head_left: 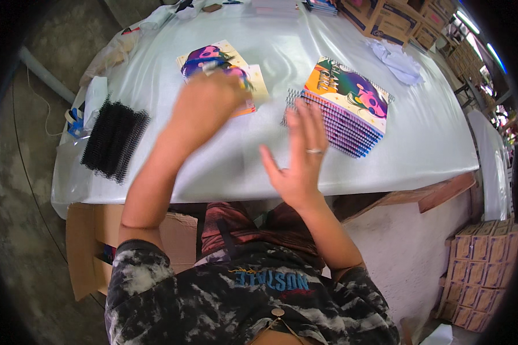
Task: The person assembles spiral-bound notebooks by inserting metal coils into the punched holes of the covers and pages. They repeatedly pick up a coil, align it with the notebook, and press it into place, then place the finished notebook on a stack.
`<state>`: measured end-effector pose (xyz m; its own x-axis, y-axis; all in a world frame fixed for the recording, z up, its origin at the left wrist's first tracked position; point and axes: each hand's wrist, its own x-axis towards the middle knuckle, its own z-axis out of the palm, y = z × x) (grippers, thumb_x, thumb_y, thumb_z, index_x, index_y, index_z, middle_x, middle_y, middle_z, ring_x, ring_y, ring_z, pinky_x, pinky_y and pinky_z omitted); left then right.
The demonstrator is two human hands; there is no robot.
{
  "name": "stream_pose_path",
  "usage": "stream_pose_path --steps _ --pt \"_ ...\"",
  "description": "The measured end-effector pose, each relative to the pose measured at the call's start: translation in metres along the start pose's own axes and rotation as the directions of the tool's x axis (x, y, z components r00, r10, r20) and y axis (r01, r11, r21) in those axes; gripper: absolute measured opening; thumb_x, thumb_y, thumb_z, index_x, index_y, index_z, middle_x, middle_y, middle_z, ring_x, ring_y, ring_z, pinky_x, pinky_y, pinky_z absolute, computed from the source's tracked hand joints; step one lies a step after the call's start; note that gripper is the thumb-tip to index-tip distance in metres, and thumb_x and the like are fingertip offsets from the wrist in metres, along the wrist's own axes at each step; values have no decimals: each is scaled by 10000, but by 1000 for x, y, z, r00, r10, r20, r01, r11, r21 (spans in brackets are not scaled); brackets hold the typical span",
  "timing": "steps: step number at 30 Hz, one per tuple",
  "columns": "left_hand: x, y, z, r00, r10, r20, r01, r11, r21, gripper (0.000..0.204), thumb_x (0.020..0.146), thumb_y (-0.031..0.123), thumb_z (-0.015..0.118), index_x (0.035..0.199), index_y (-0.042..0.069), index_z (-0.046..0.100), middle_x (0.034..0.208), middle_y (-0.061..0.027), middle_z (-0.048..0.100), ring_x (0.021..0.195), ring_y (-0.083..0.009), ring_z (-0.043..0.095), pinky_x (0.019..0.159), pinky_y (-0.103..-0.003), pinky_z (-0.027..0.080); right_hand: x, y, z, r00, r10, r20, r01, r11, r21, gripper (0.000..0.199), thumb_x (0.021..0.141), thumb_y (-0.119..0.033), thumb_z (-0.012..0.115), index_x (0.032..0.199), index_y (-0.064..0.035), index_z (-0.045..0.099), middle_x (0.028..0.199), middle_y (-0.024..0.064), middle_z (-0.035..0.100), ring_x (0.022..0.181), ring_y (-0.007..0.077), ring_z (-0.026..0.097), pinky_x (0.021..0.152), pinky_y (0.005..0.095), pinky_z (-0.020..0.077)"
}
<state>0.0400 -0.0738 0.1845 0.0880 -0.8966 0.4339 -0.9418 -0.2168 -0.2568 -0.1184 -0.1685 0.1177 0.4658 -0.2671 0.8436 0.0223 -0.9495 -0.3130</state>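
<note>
The left hand is blurred over a single colourful notebook lying flat on the white-covered surface. Its fingers curl down onto the cover, but the blur keeps me from telling whether they grip it or only press on it. The right hand hovers with its fingers spread apart, holding nothing, just left of a stack of spiral-bound notebooks.

That stack leans, its coils fanned out toward the hand; a careless sweep of the open hand could snag a wire coil and drag the top copies off, or push the pile further askew. The cover sheet looks glossy, so the single notebook could slide under the left hand. A bundle of black binding combs lies well left of the stack, near the surface's edge, where an elbow might knock it off.
</note>
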Motion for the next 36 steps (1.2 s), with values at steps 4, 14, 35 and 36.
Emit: stream_pose_path --steps 4,14,35,36 --pt "-37 46 -13 996 14 83 -2 990 -143 184 662 91 635 846 92 636 794 -38 615 787 -196 595 707 -327 447 -1 9 25 929 -72 363 57 997 52 497 687 -88 652 1165 -40 527 838 115 640 804 256 603 815 366 438" --pt "-113 31 59 566 -721 399 264 -300 -917 562 647 -89 520 1194 9 441 1042 -68 549 934 -148 526 852 -282 410 -80 47 23 751 385 537 -650 281 707 129 805 -19 639 930 9 644 877 39 661 805 80 583 706 243 470" --pt "-160 12 101 759 -541 362 582 314 -750 312 741 -20 558 1052 9 542 1033 -118 573 964 -222 549 870 -328 420 -49 56 18 765 270 584 -643 363 675 298 754 29 648 1047 36 591 1011 105 632 852 106 577 762 238 459" --pt "-173 -11 97 802 -527 280 589 624 -514 295 736 10 588 1030 25 564 1038 -135 575 964 -262 558 867 -347 425 -50 58 15 770 261 582 -634 411 655 282 762 30 640 1041 38 602 977 98 644 820 104 583 744 234 464"
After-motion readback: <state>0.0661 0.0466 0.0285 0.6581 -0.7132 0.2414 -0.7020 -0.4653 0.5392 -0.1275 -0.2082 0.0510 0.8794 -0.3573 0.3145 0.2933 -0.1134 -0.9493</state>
